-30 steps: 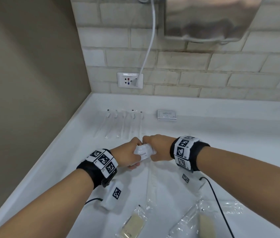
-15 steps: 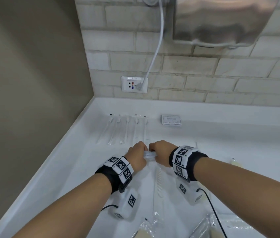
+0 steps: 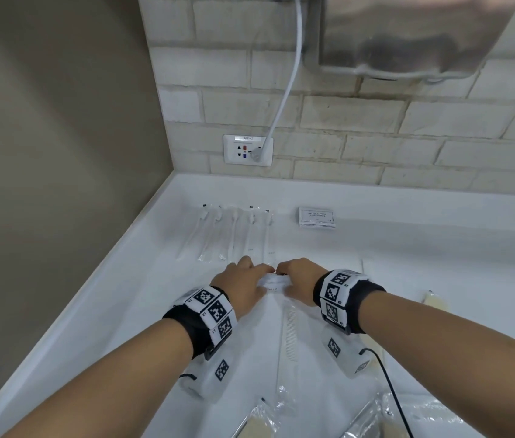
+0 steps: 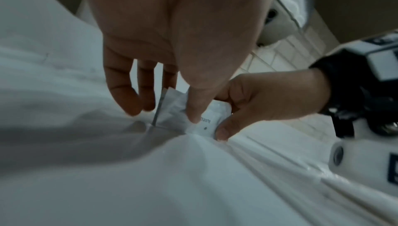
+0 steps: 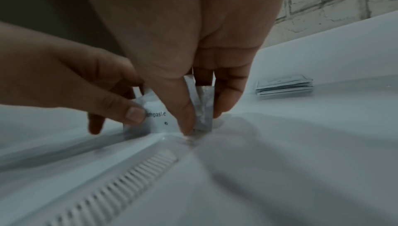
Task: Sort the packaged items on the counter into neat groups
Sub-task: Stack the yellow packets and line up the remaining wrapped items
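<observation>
Step in hand: squaring small stack of white foil toothpaste sachets (image 5: 158, 119) on edge on white bench (image 3: 408, 248), centre, just short of row of clear-wrapped toothbrushes (image 3: 234, 232).
Left hand (image 3: 243, 287), right hand (image 3: 297, 282): both pinching stack ends.
Next, likely: lay stack flat as own group; keep sachets aligned on release.
Containers: none seen; comb (image 3: 291, 333) in clear sleeve beneath.
</observation>
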Motion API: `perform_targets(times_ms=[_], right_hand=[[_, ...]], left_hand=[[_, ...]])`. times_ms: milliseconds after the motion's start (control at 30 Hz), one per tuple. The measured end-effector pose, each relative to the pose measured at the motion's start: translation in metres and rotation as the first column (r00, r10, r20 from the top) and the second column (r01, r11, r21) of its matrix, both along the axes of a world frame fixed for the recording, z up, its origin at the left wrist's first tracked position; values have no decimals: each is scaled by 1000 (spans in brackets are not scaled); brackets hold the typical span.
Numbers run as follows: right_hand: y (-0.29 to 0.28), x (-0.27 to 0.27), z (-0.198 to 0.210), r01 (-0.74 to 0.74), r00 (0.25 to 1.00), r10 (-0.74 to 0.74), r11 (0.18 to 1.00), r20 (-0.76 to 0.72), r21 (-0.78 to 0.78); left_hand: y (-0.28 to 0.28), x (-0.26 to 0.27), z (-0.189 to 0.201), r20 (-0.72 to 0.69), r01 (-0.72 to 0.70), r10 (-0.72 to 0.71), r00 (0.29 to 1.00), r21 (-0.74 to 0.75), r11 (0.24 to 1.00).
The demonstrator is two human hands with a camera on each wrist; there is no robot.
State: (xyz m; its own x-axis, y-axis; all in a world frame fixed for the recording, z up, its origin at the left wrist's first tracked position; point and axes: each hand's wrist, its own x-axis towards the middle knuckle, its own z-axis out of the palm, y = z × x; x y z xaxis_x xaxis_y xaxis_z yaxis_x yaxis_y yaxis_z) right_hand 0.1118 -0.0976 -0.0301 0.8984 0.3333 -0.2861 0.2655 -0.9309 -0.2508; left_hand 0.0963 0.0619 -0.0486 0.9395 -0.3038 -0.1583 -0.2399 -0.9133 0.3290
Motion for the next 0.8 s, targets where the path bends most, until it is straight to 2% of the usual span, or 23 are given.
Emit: perform_targets(times_ms=[133, 200, 400, 500, 567, 667, 800], right_hand=[[4, 0, -7, 9, 1000, -9, 999, 5, -32], [5, -1, -13, -23, 999, 25, 997, 27, -78], [-5, -6, -22, -149, 980, 168, 974, 103, -170], [-8, -10, -17, -164, 978, 181, 974, 102, -156], [-13, -14, -11, -114, 991, 121, 986, 55, -121], [-22, -19, -7, 40, 998, -45, 996, -53, -84], [-20, -19, -7, 79, 993, -81, 996, -80, -34]], left_hand=[[-1, -9, 3, 11, 45, -49, 999, 235, 971], [-5, -10, 2, -6, 57, -58, 998, 268, 962], [-10, -10, -1, -46, 24, -16, 999, 178, 984], [-11, -10, 2, -42, 30, -23, 999, 179, 983], [-9, -11, 3, -26, 31, -27, 999, 176, 984], [-6, -15, 1, -2, 47, -47, 999, 158, 986], [-3, -17, -1, 19, 49, -52, 998, 117, 992]])
